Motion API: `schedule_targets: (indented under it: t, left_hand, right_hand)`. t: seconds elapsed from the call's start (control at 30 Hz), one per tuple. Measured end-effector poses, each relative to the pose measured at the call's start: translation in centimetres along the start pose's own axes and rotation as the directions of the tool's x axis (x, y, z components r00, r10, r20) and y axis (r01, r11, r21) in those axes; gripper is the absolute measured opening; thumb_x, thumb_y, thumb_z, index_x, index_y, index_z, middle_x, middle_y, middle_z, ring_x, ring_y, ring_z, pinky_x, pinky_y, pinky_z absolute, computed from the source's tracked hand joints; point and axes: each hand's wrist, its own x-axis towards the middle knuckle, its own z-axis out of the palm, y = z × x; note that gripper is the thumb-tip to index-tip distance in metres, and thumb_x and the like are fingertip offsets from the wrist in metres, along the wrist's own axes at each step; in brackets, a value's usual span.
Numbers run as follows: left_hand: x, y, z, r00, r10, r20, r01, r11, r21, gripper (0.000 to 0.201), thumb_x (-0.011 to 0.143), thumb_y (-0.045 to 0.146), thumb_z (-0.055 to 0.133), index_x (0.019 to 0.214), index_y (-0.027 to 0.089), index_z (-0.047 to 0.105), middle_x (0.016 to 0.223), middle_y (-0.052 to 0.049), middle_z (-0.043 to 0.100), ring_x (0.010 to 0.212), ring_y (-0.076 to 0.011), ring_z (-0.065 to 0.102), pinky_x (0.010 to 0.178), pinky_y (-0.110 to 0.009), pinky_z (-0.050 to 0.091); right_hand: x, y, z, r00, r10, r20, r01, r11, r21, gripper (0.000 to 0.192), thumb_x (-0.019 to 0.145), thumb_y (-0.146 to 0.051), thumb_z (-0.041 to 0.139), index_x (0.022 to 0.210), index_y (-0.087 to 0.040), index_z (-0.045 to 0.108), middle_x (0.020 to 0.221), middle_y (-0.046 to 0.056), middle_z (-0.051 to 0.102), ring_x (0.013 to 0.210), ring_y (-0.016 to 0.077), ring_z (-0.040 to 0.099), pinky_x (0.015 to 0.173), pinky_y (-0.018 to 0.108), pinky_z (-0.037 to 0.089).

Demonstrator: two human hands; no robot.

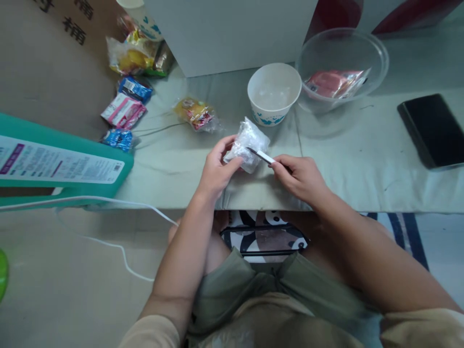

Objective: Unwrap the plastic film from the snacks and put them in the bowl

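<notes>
Pale greenish cloth is covering the desk, its near edge running straight across below both hands. Along the far side a large white box is standing, while a teal box with a white label is jutting in at the near left corner. Toward the far right, a clear plastic bowl is holding a pink foil packet, and a black phone is lying flat farther right. Beside the bowl, nearer the middle, a blue-printed paper cup is standing upright.

Close to the near edge, the left hand is gripping a crumpled clear plastic packet between thumb and fingers, just in front of the cup. From the right, the right hand is pinching a slim black-and-white tool, perhaps a knife. Its long axis is slanting leftward and slightly toward the far edge, the dark tip ending over the packet's face; whether it is touching or hovering, I cannot tell. So the packet is lying left of the tool's grip, with the left hand nearer.

Off toward the left edge, a yellow snack packet is lying by itself.
</notes>
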Motion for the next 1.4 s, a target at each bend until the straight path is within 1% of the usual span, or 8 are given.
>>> schedule_targets:
  t: [0.17,0.43,0.63,0.77,0.97,1.13,1.3,1.4]
  left_hand:
    - [0.6,0.4,-2.1,0.991,-0.084,-0.100,0.061,0.974,-0.218,0.046,0.071,0.042,0.074,0.113,0.030,0.061,0.101,-0.002,0.070,0.079,-0.0170,0.067,0.062,-0.028,0.057]
    - [0.4,-0.4,-0.3,0.997,-0.073,-0.026,0.072,0.996,-0.054,0.040,0.074,0.048,0.080,0.103,0.027,0.062,0.075,0.002,0.063,0.059,-0.0117,0.057,0.053,-0.024,0.045]
    - [0.3,-0.7,0.5,0.996,0.000,0.092,-0.005,0.999,0.048,0.057,0.073,0.054,0.084,0.117,0.025,0.062,0.104,-0.005,0.073,0.080,-0.0159,0.068,0.061,-0.023,0.051]
    - [0.8,-1.5,-0.2,0.995,0.062,0.076,-0.074,0.983,0.167,0.040,0.082,0.041,0.076,0.116,0.023,0.064,0.099,-0.005,0.074,0.082,-0.0165,0.070,0.067,-0.026,0.055]
    - [1.1,-2.2,-1.8,0.931,0.274,-0.242,-0.101,0.830,0.549,0.034,0.085,0.022,0.068,0.119,0.024,0.063,0.120,-0.009,0.071,0.101,-0.0216,0.071,0.084,-0.034,0.059]
    - [0.7,-1.1,-1.3,0.914,0.393,0.095,-0.355,0.667,0.655,0.040,0.078,0.030,0.080,0.117,0.022,0.071,0.131,-0.009,0.071,0.125,-0.0257,0.065,0.111,-0.041,0.051]
    - [0.6,-0.6,-1.0,0.937,0.348,0.043,-0.313,0.776,0.548,0.010,0.087,0.028,0.071,0.084,0.019,0.075,0.105,-0.007,0.077,0.096,-0.0194,0.073,0.086,-0.034,0.058]
    - [0.4,-0.4,-0.8,0.902,0.429,0.055,-0.382,0.729,0.568,0.012,0.088,0.025,0.067,0.078,0.020,0.071,0.097,-0.006,0.077,0.093,-0.0189,0.072,0.089,-0.035,0.057]
  right_hand:
    - [-0.6,2.3,-2.3,0.997,0.037,-0.072,-0.045,0.992,-0.120,0.033,0.092,-0.046,0.051,0.079,-0.022,0.070,0.054,0.000,0.052,0.052,0.0151,0.045,0.057,0.031,0.031]
    - [0.4,6.4,-4.0,0.897,-0.088,-0.433,-0.116,0.898,-0.425,0.027,0.088,-0.039,0.063,0.103,-0.022,0.076,0.098,0.015,0.070,0.093,0.0316,0.062,0.084,0.047,0.047]
    - [-0.2,3.2,-0.7,0.913,-0.358,-0.194,0.283,0.900,-0.332,0.052,0.084,-0.017,0.055,0.135,-0.026,0.065,0.131,0.012,0.064,0.118,0.0300,0.061,0.100,0.047,0.049]
    - [-0.1,2.9,0.2,0.872,-0.475,-0.118,0.404,0.836,-0.371,0.023,0.089,-0.016,0.056,0.101,-0.027,0.073,0.120,0.007,0.072,0.112,0.0275,0.063,0.094,0.045,0.044]
    - [0.0,4.2,-1.6,0.899,-0.414,-0.140,0.323,0.846,-0.425,0.011,0.083,-0.016,0.059,0.078,-0.023,0.066,0.102,0.007,0.072,0.100,0.0275,0.063,0.089,0.046,0.040]
    - [-0.2,4.5,-1.8,0.927,-0.360,-0.103,0.294,0.870,-0.396,0.011,0.080,-0.016,0.059,0.074,-0.023,0.065,0.107,0.008,0.070,0.104,0.0289,0.062,0.092,0.048,0.041]
    - [-0.3,4.8,-1.7,0.922,-0.352,-0.161,0.283,0.897,-0.339,0.012,0.079,-0.016,0.057,0.072,-0.022,0.064,0.103,0.009,0.070,0.100,0.0279,0.064,0.092,0.048,0.043]
    - [-0.4,4.8,-1.9,0.918,-0.366,-0.155,0.305,0.898,-0.318,0.012,0.079,-0.016,0.056,0.071,-0.022,0.065,0.103,0.009,0.071,0.099,0.0275,0.065,0.090,0.047,0.044]
